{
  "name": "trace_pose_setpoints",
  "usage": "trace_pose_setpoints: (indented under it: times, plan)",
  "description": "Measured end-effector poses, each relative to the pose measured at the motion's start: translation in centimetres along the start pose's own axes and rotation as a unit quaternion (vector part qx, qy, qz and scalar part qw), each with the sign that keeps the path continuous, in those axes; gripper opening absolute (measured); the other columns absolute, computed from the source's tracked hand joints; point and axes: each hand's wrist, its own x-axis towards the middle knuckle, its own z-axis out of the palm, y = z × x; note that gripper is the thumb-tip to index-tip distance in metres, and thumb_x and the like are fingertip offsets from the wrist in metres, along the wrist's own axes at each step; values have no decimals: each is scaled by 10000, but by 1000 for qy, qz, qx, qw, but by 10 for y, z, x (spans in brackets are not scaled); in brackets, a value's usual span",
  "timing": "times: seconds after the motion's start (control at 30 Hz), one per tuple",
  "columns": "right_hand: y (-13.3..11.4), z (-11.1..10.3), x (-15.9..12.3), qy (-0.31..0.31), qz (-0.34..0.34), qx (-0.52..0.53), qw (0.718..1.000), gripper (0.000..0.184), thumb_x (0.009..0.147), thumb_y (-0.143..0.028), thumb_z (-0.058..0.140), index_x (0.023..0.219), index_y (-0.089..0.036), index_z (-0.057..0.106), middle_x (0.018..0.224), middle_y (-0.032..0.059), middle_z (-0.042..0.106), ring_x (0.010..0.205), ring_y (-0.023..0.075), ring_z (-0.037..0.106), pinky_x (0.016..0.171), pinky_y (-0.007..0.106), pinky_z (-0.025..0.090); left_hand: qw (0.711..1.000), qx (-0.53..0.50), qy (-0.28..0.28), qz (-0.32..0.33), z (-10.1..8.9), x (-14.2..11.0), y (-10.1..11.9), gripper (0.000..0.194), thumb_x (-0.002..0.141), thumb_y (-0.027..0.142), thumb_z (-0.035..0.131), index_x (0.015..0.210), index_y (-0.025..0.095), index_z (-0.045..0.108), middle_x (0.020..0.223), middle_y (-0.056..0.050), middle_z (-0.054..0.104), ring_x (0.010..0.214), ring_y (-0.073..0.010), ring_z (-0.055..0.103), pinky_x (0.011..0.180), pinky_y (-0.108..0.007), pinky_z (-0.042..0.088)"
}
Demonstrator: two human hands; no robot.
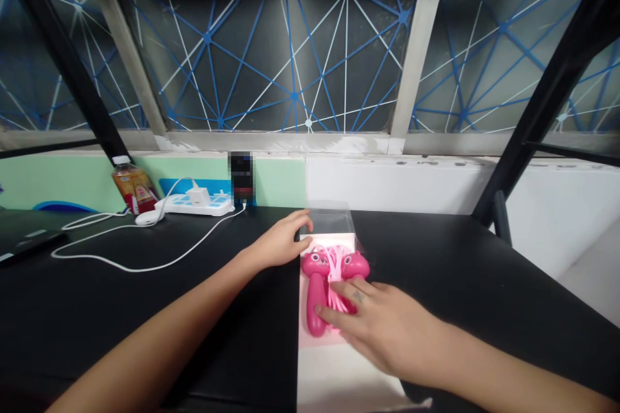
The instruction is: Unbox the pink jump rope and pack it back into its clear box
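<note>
A pink jump rope (317,300) with two animal-head handles and a bundled cord lies on a white-and-pink card insert (334,368). The insert's far end meets a clear plastic box (332,219) lying on the black table. My left hand (283,240) is curled at the box's left edge, thumb and fingers against it. My right hand (382,322) lies over the jump rope from the right, its fingers bent across the cord and right handle, with one fingertip at the left handle. The right handle's lower part is hidden beneath this hand.
A white power strip (198,205) with a plugged-in charger stands at the back left beside a drink bottle (134,186). White cable (145,269) loops over the table (436,264). A dark laptop-like edge (29,245) lies far left. Black frame posts (537,97) flank the window.
</note>
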Motion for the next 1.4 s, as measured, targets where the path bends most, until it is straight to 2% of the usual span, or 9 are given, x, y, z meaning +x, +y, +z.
trace_pose_setpoints:
  times: [0.13,0.33,0.6,0.73,0.77,0.87,1.03,1.23,1.4]
  plan:
    - [-1,-3,0,-5,5,31,999,361,976,-278,470,1333,-287,526,1244,121,615,999,282,645,685,362,549,999,-36,-21,-20,-2,-2,3,199,830,192,520,1019,197,580,1350,-96,563,1009,-219,645,812,-320,523]
    - [13,13,3,0,42,5,999,405,957,-200,507,1352,-289,509,1267,116,607,1043,297,639,739,405,572,997,-31,-68,16,-5,-11,17,335,842,150,479,1147,220,598,1415,-83,513,1099,-213,615,890,-314,506]
    - [27,14,2,11,46,-70,996,482,902,-96,528,1366,-228,511,1350,172,576,1093,314,626,758,403,563,998,-13,-51,35,1,-14,43,321,868,136,455,1145,224,590,1254,-57,608,1047,-208,613,876,-315,499]
    - [7,-5,-6,38,-8,9,999,406,971,-373,515,1325,-177,551,1243,147,647,1074,292,619,870,426,520,999,2,-43,32,1,-13,43,301,908,174,443,1167,234,584,1258,-50,613,1103,-224,603,937,-337,482]
    - [2,-9,-8,25,-35,70,997,450,959,-487,515,1320,-221,557,1243,94,652,1074,254,619,921,393,501,999,6,-43,29,1,-13,43,319,913,176,440,1194,240,577,1268,-48,612,1113,-225,603,954,-341,477]
    - [-8,-19,-12,-39,-78,156,984,462,921,-548,556,1264,-242,598,1235,50,656,1090,220,608,997,346,451,999,16,-41,30,2,-13,40,385,918,177,445,1281,252,549,1312,-47,599,1164,-229,588,1014,-354,456]
    - [-2,-15,-11,-62,13,200,978,446,922,-537,541,1266,-263,614,1307,72,621,1160,258,587,1034,403,424,996,30,-44,66,4,-14,39,384,934,156,428,1276,245,578,1381,-41,562,1267,-218,530,1096,-369,411]
    - [11,-6,-8,-68,104,138,983,526,952,-512,498,1370,-197,549,1373,177,566,1243,361,538,1020,527,428,994,48,-50,82,1,-18,43,347,973,185,396,1249,252,596,1411,-21,540,1294,-208,515,1094,-356,416]
    - [15,-17,-13,-81,83,179,977,590,908,-486,574,1429,-226,480,1452,156,497,1299,346,495,1049,516,421,997,31,-39,62,-4,-19,40,343,955,181,447,1254,254,600,1362,-28,585,1229,-210,560,1072,-361,428]
